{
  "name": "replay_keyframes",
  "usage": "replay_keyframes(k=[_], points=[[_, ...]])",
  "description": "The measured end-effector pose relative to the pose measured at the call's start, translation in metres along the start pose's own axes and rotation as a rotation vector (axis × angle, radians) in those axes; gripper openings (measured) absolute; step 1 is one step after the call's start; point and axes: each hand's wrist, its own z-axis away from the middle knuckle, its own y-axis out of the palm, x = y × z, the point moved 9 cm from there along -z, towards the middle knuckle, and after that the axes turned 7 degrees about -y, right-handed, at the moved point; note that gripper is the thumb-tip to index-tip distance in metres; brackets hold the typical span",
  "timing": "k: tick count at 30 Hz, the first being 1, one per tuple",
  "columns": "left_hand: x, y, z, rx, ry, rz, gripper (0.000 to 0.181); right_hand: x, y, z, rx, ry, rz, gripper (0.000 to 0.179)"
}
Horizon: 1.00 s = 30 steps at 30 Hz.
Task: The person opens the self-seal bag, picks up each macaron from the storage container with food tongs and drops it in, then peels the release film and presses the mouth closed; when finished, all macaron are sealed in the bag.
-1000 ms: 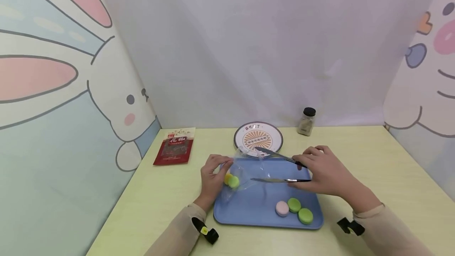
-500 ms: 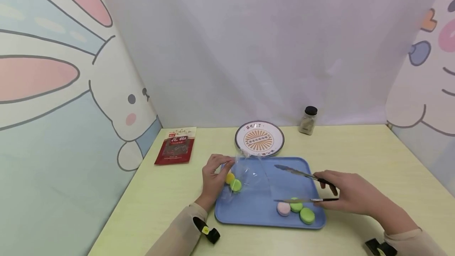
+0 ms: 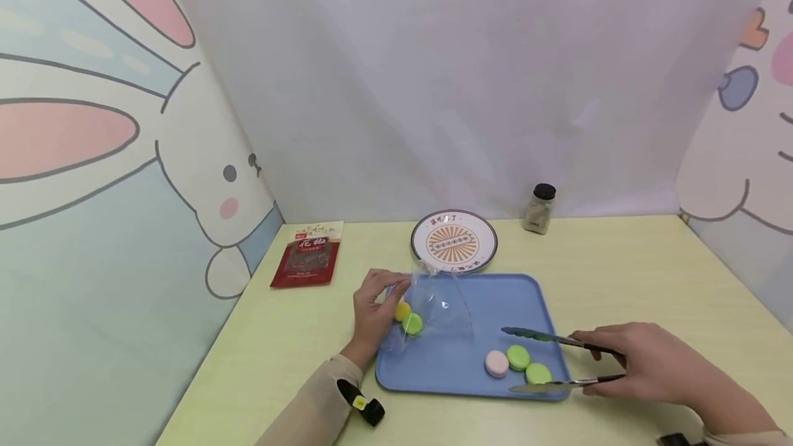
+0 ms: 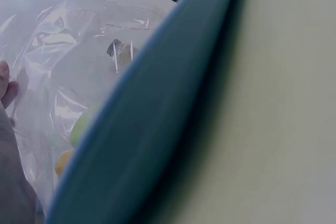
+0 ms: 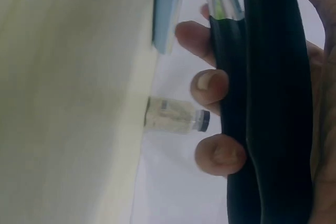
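At the tray's left side my left hand (image 3: 372,312) pinches the edge of a clear plastic bag (image 3: 441,305). Inside the bag lie a yellow macaron (image 3: 403,310) and a green macaron (image 3: 412,324). My right hand (image 3: 665,367) holds metal tongs (image 3: 535,335), fingers curled round the black handles (image 5: 278,103). The tongs are spread, with nothing gripped between their arms. They reach over the front right of the blue tray (image 3: 442,367), where a pink macaron (image 3: 496,363) and two green macarons (image 3: 517,357) sit close together. The lower arm overlaps the nearer green macaron (image 3: 538,372).
Behind the tray stands a round patterned plate (image 3: 453,241). A red spice packet (image 3: 306,257) lies at the back left of the table. A small black-capped jar (image 3: 540,209) is near the back wall, right of the plate.
My right hand has drawn the spread tongs away from the bag, right and toward me, to the loose macarons. My left hand keeps its pinch on the bag.
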Motion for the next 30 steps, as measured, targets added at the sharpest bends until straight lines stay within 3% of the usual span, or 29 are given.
replay_keyframes(k=[4, 12, 18, 22, 30], points=[[0.004, 0.001, 0.001, 0.002, -0.001, -0.001, 0.019, -0.003, -0.003, 0.004, 0.032, 0.04, -0.003, 0.058], [0.001, 0.0, 0.0, -0.001, 0.009, 0.007, 0.021, -0.025, 0.001, 0.008, -0.017, 0.219, 0.205, 0.065], [0.001, 0.0, 0.0, -0.004, 0.03, 0.009, 0.022, -0.03, 0.003, 0.008, -0.028, 0.293, 0.265, 0.066], [0.002, 0.0, 0.001, 0.002, 0.014, 0.003, 0.022, -0.024, 0.002, 0.004, -0.065, 0.259, 0.281, 0.066], [0.001, 0.001, 0.002, 0.004, 0.012, -0.001, 0.021, 0.004, -0.002, -0.009, -0.153, 0.104, 0.333, 0.061]])
